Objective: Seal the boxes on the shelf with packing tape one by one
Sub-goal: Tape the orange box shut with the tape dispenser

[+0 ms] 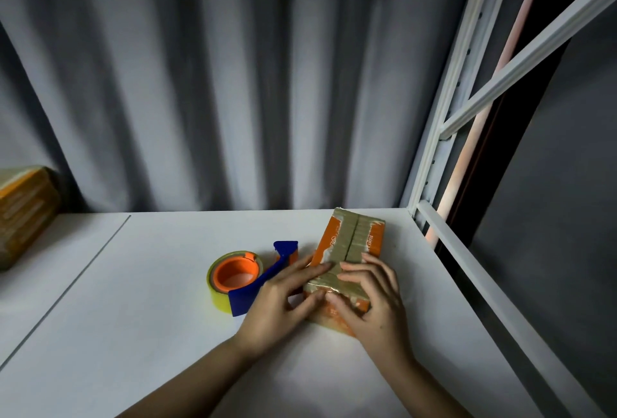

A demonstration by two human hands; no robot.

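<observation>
A small orange box [347, 244] lies on the white shelf [167, 334], with a strip of brownish tape running along its top seam. My left hand [283, 297] and my right hand [374, 297] both rest on the box's near end, fingers flat on the tape at the top edge and thumbs against the front face. Just left of the box lies a tape dispenser [247, 279] with a blue handle, an orange core and a yellowish roll, untouched.
Another brown box [23, 213] sits at the far left of the shelf. A grey curtain [217, 83] hangs behind. White metal shelf uprights and a rail [434, 150] bound the right side.
</observation>
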